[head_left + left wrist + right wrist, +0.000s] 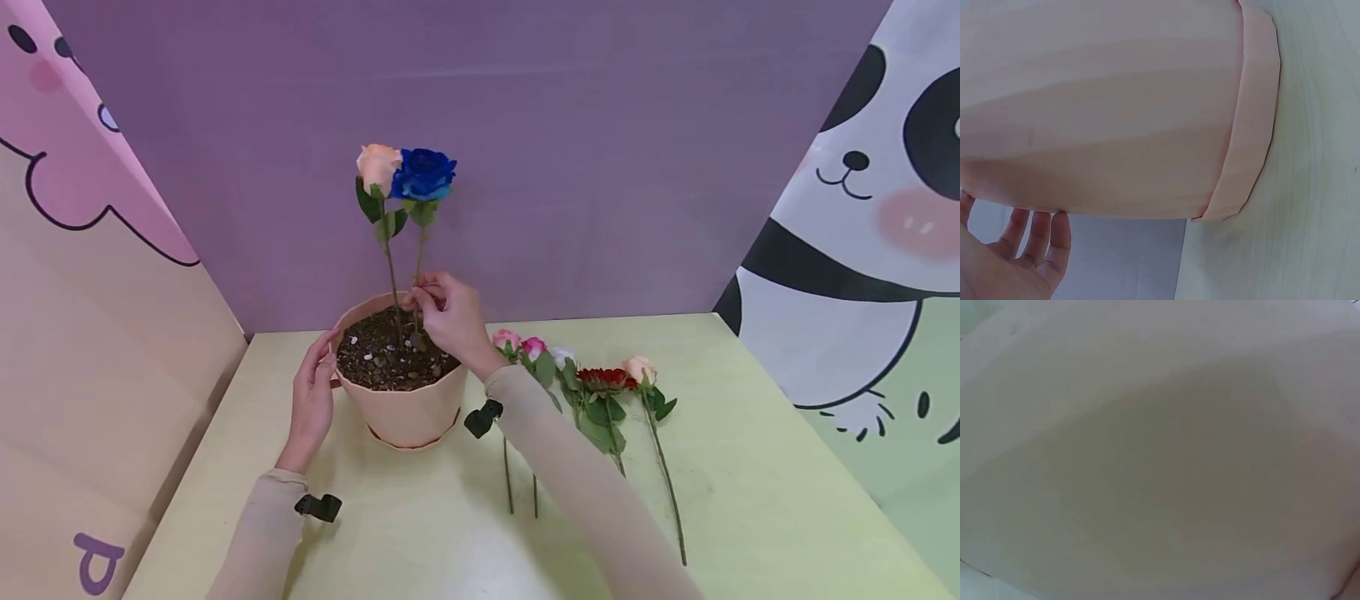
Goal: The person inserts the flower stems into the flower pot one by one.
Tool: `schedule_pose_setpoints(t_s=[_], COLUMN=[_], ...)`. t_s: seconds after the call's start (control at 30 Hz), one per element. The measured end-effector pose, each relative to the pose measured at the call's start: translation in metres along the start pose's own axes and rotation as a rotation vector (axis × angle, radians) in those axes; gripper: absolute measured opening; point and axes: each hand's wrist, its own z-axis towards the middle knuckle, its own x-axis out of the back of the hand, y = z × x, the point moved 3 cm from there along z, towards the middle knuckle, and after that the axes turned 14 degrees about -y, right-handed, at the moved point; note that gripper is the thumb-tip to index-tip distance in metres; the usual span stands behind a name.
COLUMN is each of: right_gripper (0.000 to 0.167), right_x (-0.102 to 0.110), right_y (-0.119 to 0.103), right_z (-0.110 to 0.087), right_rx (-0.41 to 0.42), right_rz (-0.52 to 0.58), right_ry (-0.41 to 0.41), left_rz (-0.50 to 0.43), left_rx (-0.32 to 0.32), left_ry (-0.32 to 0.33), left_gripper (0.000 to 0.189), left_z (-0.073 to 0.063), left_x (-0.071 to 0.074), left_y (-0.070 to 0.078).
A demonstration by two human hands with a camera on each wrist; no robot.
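Presently, blue rose (424, 175): held upright above the pot (408, 412), its stem pinched by the right hand (447, 315); whether the stem's tip is sunk in the soil (375, 360) cannot be told for certain.
Step in hand: judged to be the setting of this rose into the soil, just beside the first peach rose (377, 169), which is already planted upright.
Next move: seems to call for the stem to be pressed straight down until it is held by the soil, and only then for the pinch to be loosened; a lean may result if the stem is set too shallow.
Right hand: thumb and fingertips are brought together on the stem, low over the pot; the forearm is slanted in from the lower right, past the pot's rim.
Left hand (312, 398): laid against the pot's left side near the rim, fingers loosely extended and fingertips touching the wall, nothing clasped; the pot appears to be steadied by it.
Loose flowers: a pink rose (506, 338), a magenta rose (534, 347), a white flower (562, 357), a red flower (603, 380) and a second peach rose (640, 369) are laid on the surface (405, 533), right of the pot.
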Motion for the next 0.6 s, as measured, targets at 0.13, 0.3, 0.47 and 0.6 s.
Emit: schedule_pose_setpoints(t_s=[0.13, 0.3, 0.47, 0.6], right_gripper=[0.013, 0.013, 0.014, 0.017], right_x=[-0.0031, -0.0077, -0.0082, -0.0057], right_y=[-0.0029, -0.0055, -0.004, -0.0006], right_z=[0.001, 0.003, 0.0017, -0.002], right_rx=[-0.01, -0.011, -0.018, -0.025], right_rz=[0.011, 0.032, 0.016, -0.009], right_ry=[-0.048, -0.077, -0.082, -0.047], left_rz=[0.009, 0.014, -0.014, -0.03], left_rx=[0.004, -0.007, -0.007, -0.005], left_ry=[0.0, 0.015, 0.014, 0.005], left_gripper=[0.048, 0.048, 0.048, 0.047], left_z=[0.0013, -0.0012, -0.0006, 0.0021], left_x=[0.0039, 0.0073, 0.0048, 0.0017], left_y=[0.0012, 0.0029, 0.0012, 0.0001])
